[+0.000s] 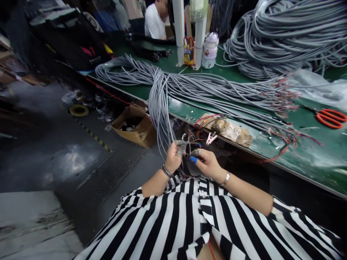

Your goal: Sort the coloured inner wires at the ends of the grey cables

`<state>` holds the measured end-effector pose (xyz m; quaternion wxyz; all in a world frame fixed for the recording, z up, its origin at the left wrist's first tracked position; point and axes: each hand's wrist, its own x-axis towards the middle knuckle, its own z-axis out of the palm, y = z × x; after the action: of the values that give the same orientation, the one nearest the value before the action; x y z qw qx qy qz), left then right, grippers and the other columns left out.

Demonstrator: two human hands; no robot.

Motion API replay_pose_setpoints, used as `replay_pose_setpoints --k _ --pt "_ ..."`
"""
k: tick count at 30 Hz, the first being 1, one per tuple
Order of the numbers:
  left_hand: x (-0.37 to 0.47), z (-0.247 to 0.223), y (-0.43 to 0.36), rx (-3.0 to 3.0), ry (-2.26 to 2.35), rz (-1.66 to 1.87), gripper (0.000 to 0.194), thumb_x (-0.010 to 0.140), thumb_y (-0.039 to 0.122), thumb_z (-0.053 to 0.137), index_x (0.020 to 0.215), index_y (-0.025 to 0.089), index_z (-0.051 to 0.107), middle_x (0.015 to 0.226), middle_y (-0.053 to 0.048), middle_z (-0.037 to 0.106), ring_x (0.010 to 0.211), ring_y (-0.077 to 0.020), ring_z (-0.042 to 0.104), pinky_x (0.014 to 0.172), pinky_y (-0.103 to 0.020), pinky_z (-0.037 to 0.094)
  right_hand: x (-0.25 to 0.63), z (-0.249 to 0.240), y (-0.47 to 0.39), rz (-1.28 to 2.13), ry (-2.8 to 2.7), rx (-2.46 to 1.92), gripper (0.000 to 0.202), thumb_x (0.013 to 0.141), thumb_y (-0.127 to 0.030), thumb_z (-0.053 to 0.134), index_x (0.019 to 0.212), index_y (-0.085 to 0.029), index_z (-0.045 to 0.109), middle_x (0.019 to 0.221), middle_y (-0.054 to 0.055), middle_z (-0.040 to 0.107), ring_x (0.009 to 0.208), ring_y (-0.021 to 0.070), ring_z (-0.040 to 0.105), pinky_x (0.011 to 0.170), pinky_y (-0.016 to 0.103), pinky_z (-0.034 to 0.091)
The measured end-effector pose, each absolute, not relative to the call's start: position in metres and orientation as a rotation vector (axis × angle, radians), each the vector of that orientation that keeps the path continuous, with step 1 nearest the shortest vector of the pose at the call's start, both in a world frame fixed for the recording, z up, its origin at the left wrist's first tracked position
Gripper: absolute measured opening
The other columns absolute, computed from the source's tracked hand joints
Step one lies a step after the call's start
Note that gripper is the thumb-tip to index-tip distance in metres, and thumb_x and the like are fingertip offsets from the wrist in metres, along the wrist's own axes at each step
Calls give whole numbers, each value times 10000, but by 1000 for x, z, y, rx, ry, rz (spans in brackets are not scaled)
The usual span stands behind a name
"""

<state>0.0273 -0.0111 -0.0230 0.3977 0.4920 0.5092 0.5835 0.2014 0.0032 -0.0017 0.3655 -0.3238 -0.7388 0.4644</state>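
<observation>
In front of my striped shirt, my left hand (pixel 173 156) is closed in a pinch on the end of a grey cable, its fingertips in grey finger covers. My right hand (pixel 210 164) is beside it, closed with thumb and finger together; a blue cover is on the thumb. Thin coloured wires (pixel 197 142) fan out just above both hands. What the right fingertips hold is too small to make out. From the bench a bundle of grey cables (pixel 159 99) hangs over the edge towards my left hand.
On the green bench (pixel 306 159) lie orange-handled scissors (pixel 329 118), a taped wooden block (pixel 230 130) and stripped cable ends (pixel 283 95). Large cable coils (pixel 287 36) fill the back right. A bottle (pixel 210 52) stands by a white post. Below is a cardboard box (pixel 135 131). Another person (pixel 154 21) is behind.
</observation>
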Motion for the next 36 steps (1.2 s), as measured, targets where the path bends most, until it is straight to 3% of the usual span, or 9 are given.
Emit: replay_pose_setpoints --k 6,10,13,17,22,25,29,36 --pt "23 -32 -12 1199 1198 1541 353 838 525 647 848 179 575 601 38 557 541 -79 501 574 -221 436 206 4 5 1025 -2123 -753 213 899 -344 553 739 -234 641 700 52 587 642 181 528 628 318 417" --pt "8 -38 -10 1089 988 1521 388 771 536 719 795 175 576 558 44 535 500 -73 473 544 -223 426 202 13 11 999 -2279 -611 207 902 -339 538 763 -220 636 712 48 577 643 169 515 622 301 399" --pt "-13 -38 -14 1066 876 1494 417 689 529 790 746 170 586 571 36 556 474 -68 465 504 -218 410 197 18 16 1096 -2291 -477 248 906 -386 543 755 -208 626 699 38 571 618 151 486 613 290 390" --pt "-38 -36 -26 1255 897 1389 342 704 456 805 780 148 678 719 -26 644 577 -94 553 560 -230 449 197 9 17 1309 -2033 -670 414 938 -519 477 725 -186 601 657 25 564 587 128 454 581 268 383" --pt "-46 -27 -33 1646 952 1263 256 750 406 781 778 157 732 722 -43 639 711 -135 577 711 -272 468 207 6 15 1730 -1745 -812 583 882 -692 439 954 -150 641 832 75 672 500 87 369 461 248 323" --pt "-42 -21 -30 1791 947 1227 257 766 432 760 793 177 744 705 -46 651 709 -146 561 736 -295 455 208 20 15 1792 -1808 -744 632 790 -729 554 1007 -144 655 909 92 687 561 101 449 515 258 387" --pt "-38 -17 -28 1811 929 1222 259 741 447 776 765 190 751 681 -45 656 705 -155 559 737 -304 444 201 26 11 1900 -1780 -867 511 698 -628 729 863 -151 648 780 39 655 643 133 531 615 277 452" --pt "-21 -36 -31 1179 919 1458 321 656 426 846 769 160 706 699 -14 653 630 -112 575 632 -242 453 188 1 -5 2022 -1619 -942 498 702 -640 709 697 -169 550 569 -41 494 492 76 388 477 230 335"
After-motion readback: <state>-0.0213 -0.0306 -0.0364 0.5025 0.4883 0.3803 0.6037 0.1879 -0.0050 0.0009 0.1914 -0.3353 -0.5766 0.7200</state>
